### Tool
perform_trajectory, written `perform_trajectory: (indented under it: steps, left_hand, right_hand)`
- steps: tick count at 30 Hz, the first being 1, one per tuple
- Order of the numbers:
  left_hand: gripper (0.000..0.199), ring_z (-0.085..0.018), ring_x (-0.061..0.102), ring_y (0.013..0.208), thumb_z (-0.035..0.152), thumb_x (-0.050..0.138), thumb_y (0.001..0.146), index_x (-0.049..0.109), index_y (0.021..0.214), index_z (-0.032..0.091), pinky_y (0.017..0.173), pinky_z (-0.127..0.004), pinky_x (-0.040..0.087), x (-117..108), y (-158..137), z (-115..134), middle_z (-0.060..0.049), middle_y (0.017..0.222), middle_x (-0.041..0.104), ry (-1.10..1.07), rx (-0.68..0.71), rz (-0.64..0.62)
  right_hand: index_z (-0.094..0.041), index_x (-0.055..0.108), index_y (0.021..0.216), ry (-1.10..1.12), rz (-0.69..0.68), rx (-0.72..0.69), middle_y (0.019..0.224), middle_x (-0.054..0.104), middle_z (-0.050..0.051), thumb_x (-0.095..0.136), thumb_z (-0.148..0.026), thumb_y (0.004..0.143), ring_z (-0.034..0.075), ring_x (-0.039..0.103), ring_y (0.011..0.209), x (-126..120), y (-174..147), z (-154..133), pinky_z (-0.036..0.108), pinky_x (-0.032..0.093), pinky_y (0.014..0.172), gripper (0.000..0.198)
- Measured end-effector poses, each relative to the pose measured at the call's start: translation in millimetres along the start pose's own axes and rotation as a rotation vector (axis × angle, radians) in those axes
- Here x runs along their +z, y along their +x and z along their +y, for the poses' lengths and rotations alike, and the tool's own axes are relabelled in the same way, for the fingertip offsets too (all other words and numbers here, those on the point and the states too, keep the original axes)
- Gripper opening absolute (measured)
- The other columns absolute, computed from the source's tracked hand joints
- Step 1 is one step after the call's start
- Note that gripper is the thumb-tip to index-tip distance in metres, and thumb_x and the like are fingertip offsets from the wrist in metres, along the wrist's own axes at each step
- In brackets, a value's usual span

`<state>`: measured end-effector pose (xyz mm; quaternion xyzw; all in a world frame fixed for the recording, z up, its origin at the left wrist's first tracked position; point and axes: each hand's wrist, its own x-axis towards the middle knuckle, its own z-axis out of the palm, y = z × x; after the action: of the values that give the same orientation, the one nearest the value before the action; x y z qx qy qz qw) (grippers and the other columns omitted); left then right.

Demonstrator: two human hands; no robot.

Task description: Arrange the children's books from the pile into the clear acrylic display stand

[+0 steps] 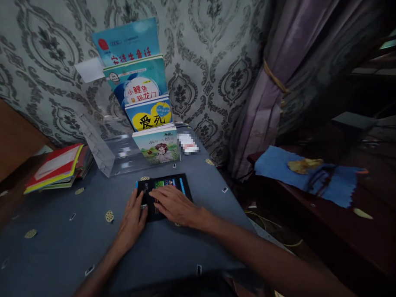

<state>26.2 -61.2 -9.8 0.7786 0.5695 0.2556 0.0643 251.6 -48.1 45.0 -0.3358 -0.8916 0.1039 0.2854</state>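
A black book (187, 192) with small coloured pictures on its cover lies flat on the grey-blue tablecloth (84, 231). My left hand (133, 215) rests along the book's left edge, its fingers stretched out. Across the middle of the cover lies my right hand (170, 204), palm down with the fingers extended, hiding part of the pictures. Just beyond the book, a clear stepped stand (102, 156) holds several picture books in tiers, the front one (157, 149) showing a figure in a pale dress.
Red and yellow booklets (56, 165) are stacked on the left. A small white item (187, 144), blurred out, sits right of the stand. Patterned wallpaper (203, 70) and a tied purple curtain (271, 90) stand behind. At right, a blue cloth (275, 168) covers part of a dark red surface.
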Motion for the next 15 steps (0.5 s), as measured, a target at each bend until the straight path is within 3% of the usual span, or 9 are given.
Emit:
perform_trajectory:
  steps: [4,7,11,15]
  left_hand:
    - [0.043,-0.028,0.062,0.119,0.028,0.036,0.102,0.052,0.141,0.018,0.104,-0.052,0.051,-15.1,12.0,16.3,-0.014,0.129,0.065,0.077,0.112,-0.032]
    - [0.037,-0.028,0.065,0.103,0.025,0.039,0.101,0.056,0.133,0.018,0.093,-0.050,0.055,-19.5,28.0,23.7,-0.012,0.110,0.068,0.201,0.143,-0.021]
    - [0.036,-0.029,0.061,0.118,0.021,0.039,0.100,0.057,0.131,0.017,0.100,-0.049,0.053,-4.7,43.9,24.5,-0.016,0.129,0.063,0.264,0.234,0.047]
    - [0.038,-0.030,0.060,0.125,0.020,0.037,0.101,0.057,0.132,0.012,0.105,-0.050,0.050,7.2,46.7,22.9,-0.019,0.135,0.062,0.314,0.261,0.037]
  right_hand:
    - [-0.012,0.053,0.139,-0.010,-0.063,0.063,0.141,0.061,0.017,0.049,-0.023,0.103,0.024,0.053,0.136,7.0,-2.0,5.2,0.045,0.042,0.116,0.038]
    - [-0.012,0.051,0.143,-0.026,-0.108,0.099,0.148,0.057,0.017,0.049,-0.027,0.103,0.025,0.046,0.143,10.9,-2.6,7.3,0.046,0.036,0.120,0.042]
    - [-0.009,0.050,0.146,-0.069,-0.151,0.136,0.151,0.053,0.019,0.049,-0.032,0.103,0.026,0.040,0.148,13.7,-2.7,8.1,0.047,0.031,0.123,0.049]
    - [-0.005,0.049,0.147,-0.163,-0.144,0.220,0.154,0.049,0.021,0.044,-0.036,0.104,0.027,0.037,0.150,13.2,-1.8,15.3,0.046,0.028,0.124,0.053]
